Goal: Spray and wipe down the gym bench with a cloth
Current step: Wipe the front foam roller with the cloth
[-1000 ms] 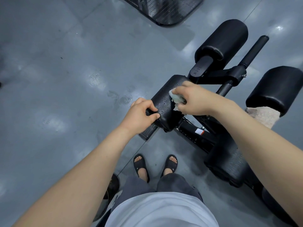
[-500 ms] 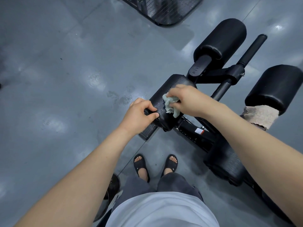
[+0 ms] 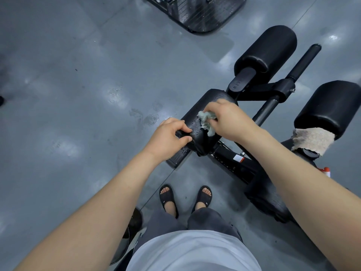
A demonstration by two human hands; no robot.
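Over grey floor (image 3: 68, 94), right hand (image 3: 230, 120) pinches cloth (image 3: 206, 122) on pad (image 3: 203, 106); left hand (image 3: 168, 138) clamps pad.

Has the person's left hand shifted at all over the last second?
No. The left hand still grips the near end of the black bench pad, exactly where it was.

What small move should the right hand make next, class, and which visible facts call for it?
Probably slide the cloth toward the left hand: the right hand pinches it crumpled on the pad, and wet droplets show on the stretch between the hands, while the left hand grips the pad's near end.
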